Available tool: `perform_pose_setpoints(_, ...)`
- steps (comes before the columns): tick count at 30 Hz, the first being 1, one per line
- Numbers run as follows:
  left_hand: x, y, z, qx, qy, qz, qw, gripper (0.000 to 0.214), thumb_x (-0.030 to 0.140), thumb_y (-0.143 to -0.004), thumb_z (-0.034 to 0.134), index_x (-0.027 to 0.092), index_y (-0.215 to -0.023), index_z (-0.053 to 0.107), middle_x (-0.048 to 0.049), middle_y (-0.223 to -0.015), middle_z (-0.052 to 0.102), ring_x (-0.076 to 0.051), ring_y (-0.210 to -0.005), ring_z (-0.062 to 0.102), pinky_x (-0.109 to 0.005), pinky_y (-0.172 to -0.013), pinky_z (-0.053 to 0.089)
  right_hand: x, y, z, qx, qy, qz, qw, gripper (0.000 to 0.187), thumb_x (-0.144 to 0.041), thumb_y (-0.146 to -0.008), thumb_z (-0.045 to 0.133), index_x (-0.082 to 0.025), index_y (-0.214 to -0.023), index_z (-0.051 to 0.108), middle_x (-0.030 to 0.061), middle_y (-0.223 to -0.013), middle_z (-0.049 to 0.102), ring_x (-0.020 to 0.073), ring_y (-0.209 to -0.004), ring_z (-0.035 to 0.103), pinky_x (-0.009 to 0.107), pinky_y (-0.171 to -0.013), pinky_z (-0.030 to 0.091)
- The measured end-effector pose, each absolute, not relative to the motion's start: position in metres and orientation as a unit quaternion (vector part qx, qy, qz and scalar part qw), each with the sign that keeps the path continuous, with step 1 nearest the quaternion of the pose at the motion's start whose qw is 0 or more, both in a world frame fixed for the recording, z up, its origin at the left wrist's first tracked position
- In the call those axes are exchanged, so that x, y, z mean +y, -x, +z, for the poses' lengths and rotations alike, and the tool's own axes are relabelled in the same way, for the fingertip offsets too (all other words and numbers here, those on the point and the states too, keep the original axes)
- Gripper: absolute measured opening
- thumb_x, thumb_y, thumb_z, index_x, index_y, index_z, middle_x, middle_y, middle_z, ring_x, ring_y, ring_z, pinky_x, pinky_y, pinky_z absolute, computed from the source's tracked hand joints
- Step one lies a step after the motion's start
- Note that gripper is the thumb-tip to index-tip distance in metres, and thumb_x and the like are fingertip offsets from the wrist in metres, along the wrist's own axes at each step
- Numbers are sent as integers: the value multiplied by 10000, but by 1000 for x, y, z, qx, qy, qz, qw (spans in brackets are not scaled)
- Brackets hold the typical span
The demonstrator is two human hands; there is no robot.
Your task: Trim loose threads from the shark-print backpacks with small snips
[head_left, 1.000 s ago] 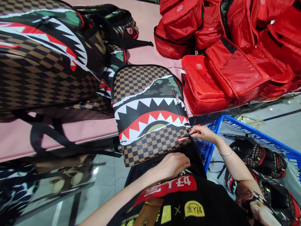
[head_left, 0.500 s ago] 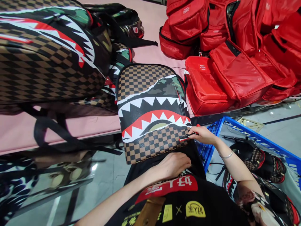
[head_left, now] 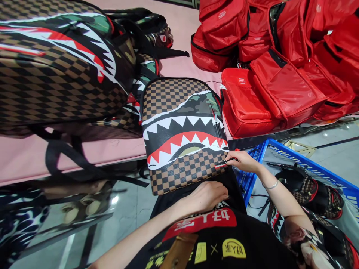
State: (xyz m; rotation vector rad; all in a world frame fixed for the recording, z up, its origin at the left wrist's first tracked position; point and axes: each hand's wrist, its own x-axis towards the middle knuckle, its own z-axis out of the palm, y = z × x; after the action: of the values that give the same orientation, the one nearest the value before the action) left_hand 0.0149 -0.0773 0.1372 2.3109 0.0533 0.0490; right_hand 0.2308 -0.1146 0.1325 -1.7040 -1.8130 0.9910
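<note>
A brown-and-black checked backpack [head_left: 179, 169] with a shark-mouth print leans at the pink table's edge, its lower end over my lap. My right hand [head_left: 240, 161] is closed around small thread snips [head_left: 221, 163] with red and black parts, their tip against the bag's lower right corner. Just below the bag's bottom edge, my left hand [head_left: 209, 196] lies curled against my black apron [head_left: 157, 239]. Its fingertips are turned under, so whatever they hold, if anything, is hidden.
Red bags [head_left: 249, 104] are piled on the right of the pink table [head_left: 123, 151]. Larger checked backpacks [head_left: 56, 82] lie at left, black straps [head_left: 64, 153] hanging over the edge. A blue crate [head_left: 316, 170] with more checked bags stands at my right.
The whole view has shifted slightly, with the table's things appearing a little further right. Both hands keep the same pose at the backpack.
</note>
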Motion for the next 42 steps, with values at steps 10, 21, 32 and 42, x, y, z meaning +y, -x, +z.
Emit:
perform_pose_setpoints(10, -78, -15, 135, 14, -914, 41, 404, 257, 272, -913, 385, 159, -827, 599, -23, -715, 600, -124, -647, 541, -217, -579, 364, -110, -229, 143, -667, 614, 373, 198, 58, -192, -821, 554, -172, -791, 599, -18, -749, 628, 102, -682, 546, 197, -641, 352)
perform_pose_setpoints(21, -78, -14, 135, 5, -902, 9, 431, 261, 270, -920, 375, 157, -866, 604, -35, -785, 625, -128, -701, 568, -215, -630, 406, -122, -224, 118, -501, 601, 460, 421, 125, -294, -792, 569, -169, -807, 570, -27, -684, 569, 86, -589, 497, 204, -552, 363)
perform_pose_setpoints(32, -71, -40, 123, 61, -967, 170, 180, 192, 311, -863, 503, 165, -885, 626, -62, -805, 625, -195, -780, 563, -309, -690, 431, -143, -182, 31, -157, 535, 463, 689, 415, -425, -730, 616, -185, -1058, 529, -98, -513, 375, 41, -383, 298, 169, -378, 272)
perform_pose_setpoints(42, -64, -53, 103, 59, -978, 198, -43, 170, 95, -808, 467, 175, -815, 617, -47, -816, 619, -173, -704, 558, -300, -618, 450, -125, -143, 7, -147, 555, 335, 747, 335, -457, -741, 610, -277, -1023, 627, 37, -1111, 630, 243, -1090, 551, 379, -997, 393)
